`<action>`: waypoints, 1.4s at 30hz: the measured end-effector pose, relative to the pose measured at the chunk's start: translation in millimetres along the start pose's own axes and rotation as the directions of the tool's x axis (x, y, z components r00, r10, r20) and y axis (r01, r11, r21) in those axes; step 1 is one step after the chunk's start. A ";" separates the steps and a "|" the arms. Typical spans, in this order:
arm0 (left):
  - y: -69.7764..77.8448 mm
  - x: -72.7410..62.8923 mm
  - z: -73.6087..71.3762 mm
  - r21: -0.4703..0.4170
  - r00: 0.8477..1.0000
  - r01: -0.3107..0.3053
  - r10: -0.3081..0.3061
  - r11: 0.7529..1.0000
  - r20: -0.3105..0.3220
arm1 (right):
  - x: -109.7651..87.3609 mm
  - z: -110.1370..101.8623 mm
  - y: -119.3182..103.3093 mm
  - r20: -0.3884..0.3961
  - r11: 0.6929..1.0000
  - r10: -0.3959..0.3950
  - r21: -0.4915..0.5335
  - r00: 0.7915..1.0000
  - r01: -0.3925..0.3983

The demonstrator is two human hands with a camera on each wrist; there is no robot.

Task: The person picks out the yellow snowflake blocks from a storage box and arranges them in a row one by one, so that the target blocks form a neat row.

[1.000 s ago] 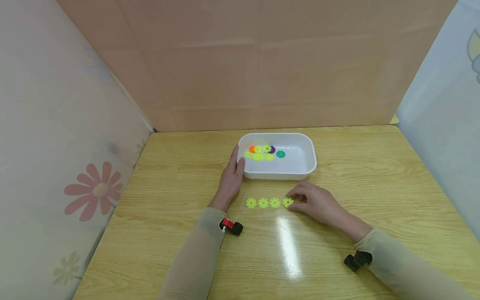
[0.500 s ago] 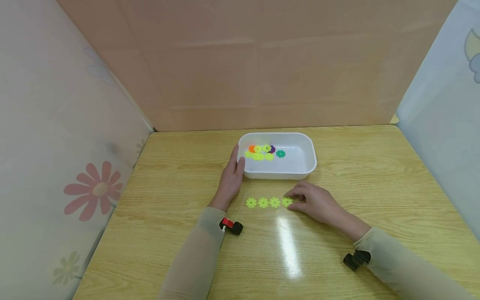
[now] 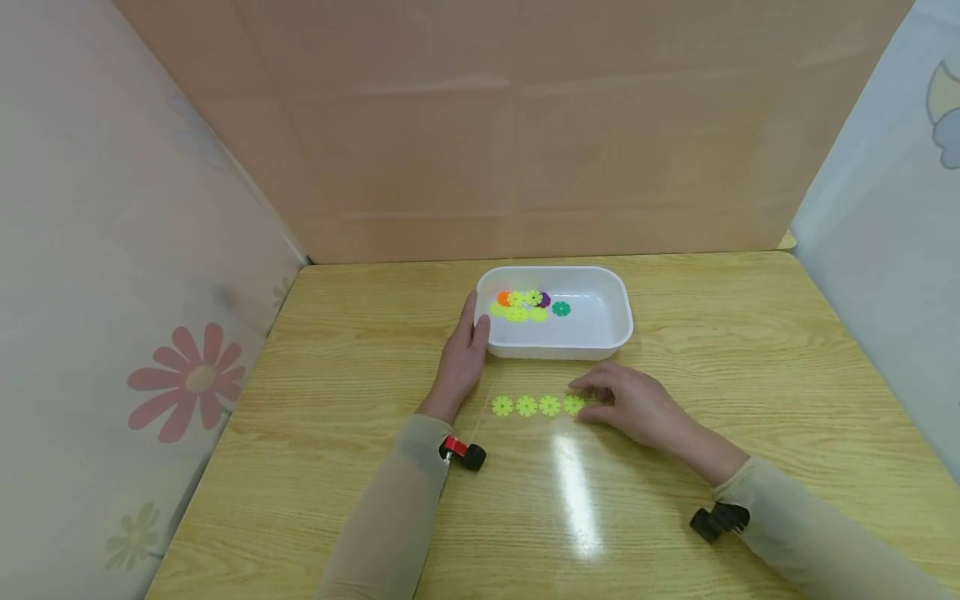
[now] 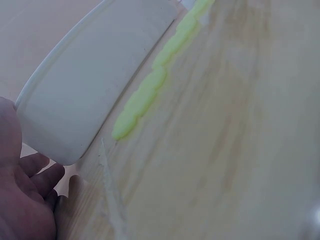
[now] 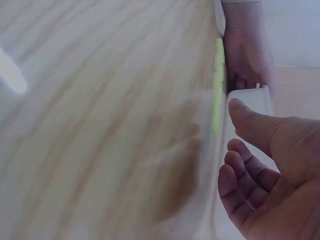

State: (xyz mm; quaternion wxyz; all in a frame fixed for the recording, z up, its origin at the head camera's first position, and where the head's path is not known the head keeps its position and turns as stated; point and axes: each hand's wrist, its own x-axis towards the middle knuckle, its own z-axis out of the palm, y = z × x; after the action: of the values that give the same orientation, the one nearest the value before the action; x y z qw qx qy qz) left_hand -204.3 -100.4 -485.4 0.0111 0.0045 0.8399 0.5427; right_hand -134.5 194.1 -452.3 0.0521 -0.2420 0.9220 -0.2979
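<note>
"Your left hand (image 3: 461, 358)?"

"Gripping the white tray (image 3: 555, 352) by its left end, likely to steady it."

"The yellow discs (image 3: 527, 406)?"

"Rowed on the tray's near side. My right hand (image 3: 636, 403) is half-closed around the rightmost disc (image 3: 573, 406), perhaps aligning it; whether pinching, I can't tell."

Head view: surface (image 3: 337, 500) seen from above and well back, camera tilted forward-down. Wrist views: taken low, close, aimed across it from opposite sides. Tub (image 3: 555, 352) and yellow discs (image 3: 527, 406) shared by all three views.
</note>
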 end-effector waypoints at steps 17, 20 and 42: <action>-4.0 1.7 -0.8 -0.013 1.000 -0.018 0.018 1.000 0.005 | 36.7 -39.3 -19.1 -0.222 0.992 -0.123 -0.006 0.967 0.124; -4.5 1.4 -0.5 -0.012 1.000 -0.019 0.019 1.000 0.001 | 49.5 -42.3 -17.3 -0.229 0.994 -0.103 0.004 0.968 0.107; -2.6 1.0 0.6 0.001 1.000 0.006 -0.006 1.000 0.004 | 129.7 -31.0 9.6 -0.076 0.998 0.043 0.052 0.996 -0.039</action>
State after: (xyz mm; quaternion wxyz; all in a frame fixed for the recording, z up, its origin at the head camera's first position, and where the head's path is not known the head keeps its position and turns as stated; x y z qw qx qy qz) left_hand -205.3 -100.9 -488.0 0.0144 0.0033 0.8401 0.5422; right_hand -259.7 155.3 -426.2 0.0288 -0.2098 0.9203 -0.3289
